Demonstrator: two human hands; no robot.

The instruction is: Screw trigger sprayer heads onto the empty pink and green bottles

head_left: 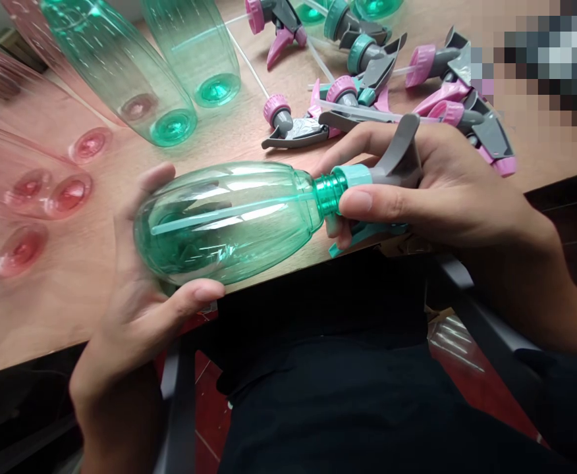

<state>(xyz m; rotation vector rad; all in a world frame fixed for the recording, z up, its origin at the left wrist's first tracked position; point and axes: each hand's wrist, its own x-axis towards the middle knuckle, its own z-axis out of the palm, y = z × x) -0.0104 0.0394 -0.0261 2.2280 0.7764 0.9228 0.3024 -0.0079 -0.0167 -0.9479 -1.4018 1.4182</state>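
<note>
Two hands on one green bottle [229,224], lying nearly level above the near edge of the counter [61,316], base to the left hand [137,299], neck [330,194] to the right hand [446,171]. Left: fingers wide, cupped round the base, thumb along the near side. Right: fingers curled round the gray spray head [402,155], thumb at the teal collar [352,176], so that grip is narrow. Dip tube [239,214] is inside the bottle, its end near the base.

Step in hand, my read: working the collar on the neck threads. Several threads show between collar and shoulder, so it's not fully down. Can't tell if it has bitten (one frame doesn't give turn direction either).

Next move, if it's tightening: calls for a steady left hold against twist, collar square to the neck, then a turn with the right thumb and fingers. Main risk I'd watch is cross-threading; smooth curved plastic could also slip in the left palm.

Around it: loose spray heads [308,131] scattered on the counter beyond the right hand, pink collars and teal ones mixed. Two green bottles upright behind [120,72], pink bottles [16,158] off to the left, blurred. Teal piece [336,250] under the right hand: can't tell if it's this trigger or another.
</note>
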